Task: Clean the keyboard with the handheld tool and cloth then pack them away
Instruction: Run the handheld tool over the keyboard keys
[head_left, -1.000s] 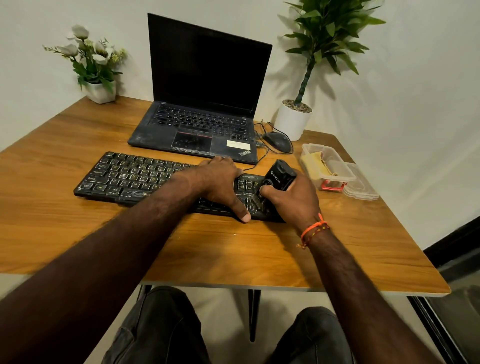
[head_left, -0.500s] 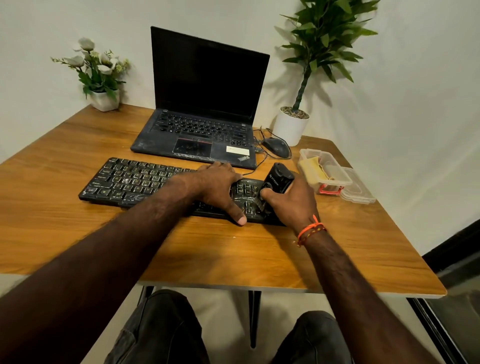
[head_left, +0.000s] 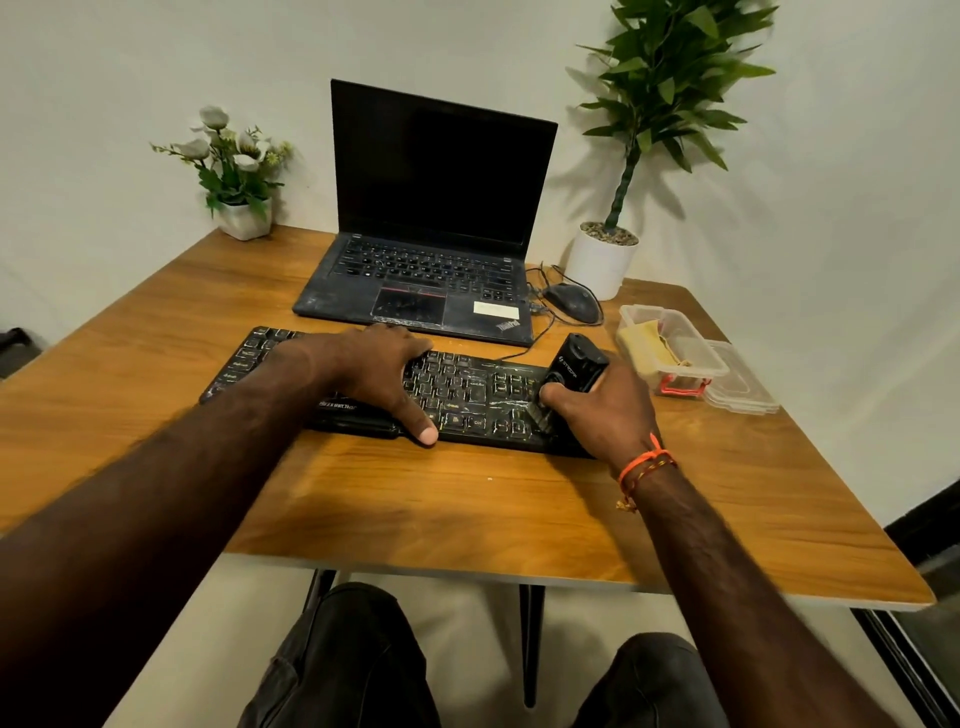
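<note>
While bare bench (head_left: 467, 514) runs to its 6 o'clock edge, the dusty black keyboard (head_left: 467, 387) lies mid-bench; left hand (head_left: 379, 369) presses flat on it, right hand (head_left: 602, 410) grips the black handheld tool (head_left: 579, 364) at 3 o'clock

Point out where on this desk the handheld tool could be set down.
Bare wood lies between the keyboard and the table's near edge, and left of the laptop. The right rear is crowded: mouse, plastic container, its lid.

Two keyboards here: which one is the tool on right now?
The separate black keyboard nearest the person: the right hand holds the handheld tool at its right end. The laptop behind is untouched.
</note>
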